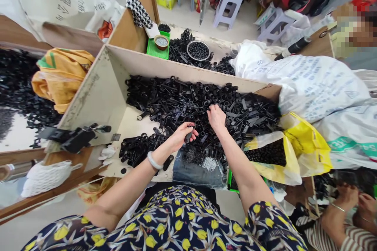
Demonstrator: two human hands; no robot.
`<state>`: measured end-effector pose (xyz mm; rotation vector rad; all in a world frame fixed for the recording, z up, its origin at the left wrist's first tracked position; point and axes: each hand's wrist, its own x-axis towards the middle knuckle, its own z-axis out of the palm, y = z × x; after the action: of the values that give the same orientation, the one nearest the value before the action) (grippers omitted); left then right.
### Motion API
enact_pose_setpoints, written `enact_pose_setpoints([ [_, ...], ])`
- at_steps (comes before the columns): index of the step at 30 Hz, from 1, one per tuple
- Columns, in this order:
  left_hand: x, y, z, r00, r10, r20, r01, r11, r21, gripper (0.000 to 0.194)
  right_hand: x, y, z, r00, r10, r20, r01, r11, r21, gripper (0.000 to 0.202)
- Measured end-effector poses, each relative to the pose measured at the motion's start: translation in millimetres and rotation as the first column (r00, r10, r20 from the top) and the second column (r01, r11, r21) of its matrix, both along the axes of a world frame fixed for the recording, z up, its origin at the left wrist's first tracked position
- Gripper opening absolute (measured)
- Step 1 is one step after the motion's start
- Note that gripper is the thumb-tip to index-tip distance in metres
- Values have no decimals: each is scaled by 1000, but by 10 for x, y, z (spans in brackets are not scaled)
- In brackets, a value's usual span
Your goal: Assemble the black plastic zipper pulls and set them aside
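My left hand (pixel 185 134), with a pale bangle (pixel 154 160) on its wrist, is closed around a small black plastic part (pixel 189 135). My right hand (pixel 216 117) reaches into the heap of black plastic parts (pixel 176 98), its fingers curled down; what lies at its fingertips is hidden. Below both hands a dark cloth (pixel 188 170) carries a little pile of silvery metal pieces (pixel 209 163) and a patch of small dark pieces (pixel 191 156). To the left of my left forearm lies a smaller pile of long black parts with ring ends (pixel 141 147).
Wooden partitions (pixel 176 62) fence the table. Behind them stand a metal bowl of black balls (pixel 198 51) and a green tray (pixel 151 49). A yellow-white bag of black pieces (pixel 290 164) and large white sacks (pixel 324 82) flank the right. A co-worker's hands (pixel 350 200) show at lower right.
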<state>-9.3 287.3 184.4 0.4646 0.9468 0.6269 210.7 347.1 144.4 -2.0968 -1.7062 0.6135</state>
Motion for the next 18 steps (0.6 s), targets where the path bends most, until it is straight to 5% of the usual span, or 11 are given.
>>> enact_pose_setpoints([
  [4, -77, -84, 51, 997, 73, 40, -68, 990, -121, 23, -7, 22, -2, 991, 111, 73, -113, 993, 29, 16],
  [9, -99, -82, 49, 985, 173, 3, -169, 961, -217, 21, -165, -223, 151, 976, 216, -25, -212, 973, 93, 26],
  [13, 6, -112, 105, 973, 232, -5, -232, 969, -86, 26, -492, -653, 414, 877, 325, -353, -256, 939, 229, 33],
  [18, 31, -278, 382, 978, 205, 35, -206, 977, 54, 33, -601, -989, 798, 862, 332, -384, -210, 922, 326, 26],
])
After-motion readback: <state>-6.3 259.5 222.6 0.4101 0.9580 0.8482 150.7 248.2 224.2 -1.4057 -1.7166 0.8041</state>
